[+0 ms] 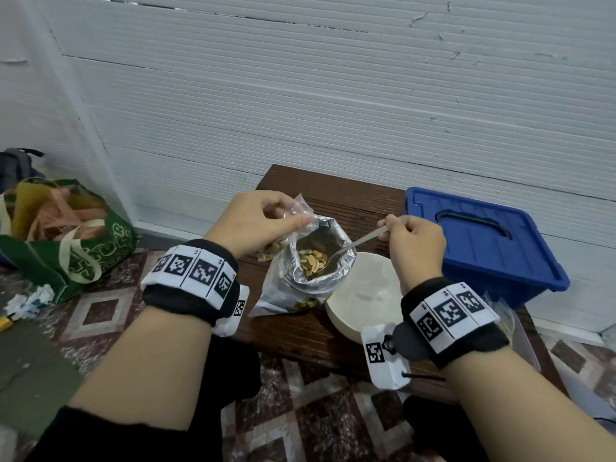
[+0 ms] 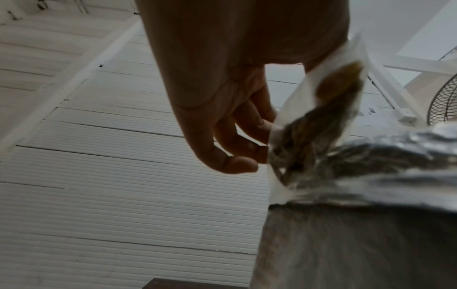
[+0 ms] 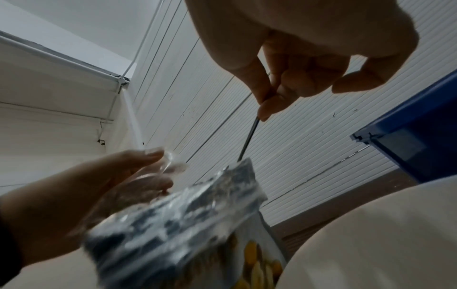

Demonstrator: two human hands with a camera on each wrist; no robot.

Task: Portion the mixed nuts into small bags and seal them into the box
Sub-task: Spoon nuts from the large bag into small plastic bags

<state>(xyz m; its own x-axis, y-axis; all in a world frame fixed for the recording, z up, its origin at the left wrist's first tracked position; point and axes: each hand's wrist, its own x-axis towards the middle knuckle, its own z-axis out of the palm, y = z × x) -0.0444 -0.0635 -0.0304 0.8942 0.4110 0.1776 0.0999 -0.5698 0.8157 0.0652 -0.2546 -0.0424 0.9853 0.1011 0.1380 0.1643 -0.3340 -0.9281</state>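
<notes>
Our left hand [image 1: 253, 221] pinches one small clear bag [image 1: 293, 225], crinkly and thin, a few nuts in its bottom, held just beside the foil pouch [image 1: 313, 261]. Our right hand [image 1: 413, 241] grips one slim metal spoon [image 1: 353, 243], its bowl down among the pale nuts [image 1: 311, 260] inside the open, creased silver mouth. One round white bowl [image 1: 366, 291] touches the pouch on the dark slatted surface [image 1: 346, 195]; one blue box [image 1: 480, 238], lid on, sits at the right edge.

The nut pouch [image 1: 313, 261] was shiny crinkly foil inside. The spoon [image 1: 353, 243] between the right fingers was shiny metal. The small bag [image 1: 293, 225] in the left fingers was clear plastic.
</notes>
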